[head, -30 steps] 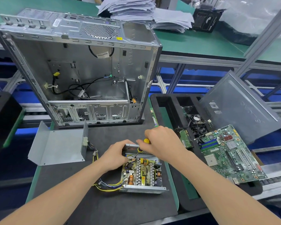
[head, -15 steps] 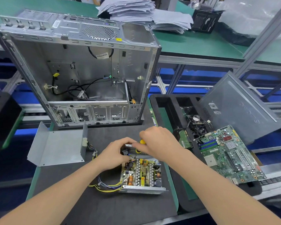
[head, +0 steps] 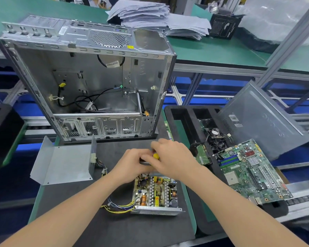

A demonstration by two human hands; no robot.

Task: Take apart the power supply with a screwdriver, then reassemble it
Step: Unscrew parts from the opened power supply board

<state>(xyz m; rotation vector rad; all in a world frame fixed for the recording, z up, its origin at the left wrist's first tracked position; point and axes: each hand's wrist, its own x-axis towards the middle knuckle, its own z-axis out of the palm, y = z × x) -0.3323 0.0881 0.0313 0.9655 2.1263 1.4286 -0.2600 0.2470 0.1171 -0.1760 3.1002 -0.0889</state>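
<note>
1. Power supply [head: 155,195]: lid off and board exposed, flat on the black mat [head: 114,223], right of centre and closer to the mat's right edge than its left.
2. Right hand [head: 175,159]: clenched round the screwdriver [head: 156,156] over the far end of the power supply. Only the yellow handle end shows between the two hands. Shaft and tip are hidden, so I can't tell what the tip is on.
3. Left hand [head: 132,164]: fingers curled over the far wall of the power supply, grasping it. It touches the right hand.
4. Yellow and blue wires [head: 119,205] leave the power supply's left side and loop on the mat towards the cover.
5. Bent sheet-metal cover [head: 64,163]: lying at the mat's left edge, apart from the power supply, with one wall standing up on its right side.
6. PC case [head: 89,82]: on the mat's far edge with its open side facing the camera. Loose black cables lie inside.
7. Black foam tray [head: 182,118]: just beside the mat's right edge.
8. Motherboard [head: 248,172]: lies across the tray's near right part.
9. Fan [head: 216,138]: sits in a tray pocket.
10. Grey side panel [head: 264,122]: leans tilted over the tray's far right corner.
11. Stack of papers [head: 150,13]: on the green bench behind the case.
</note>
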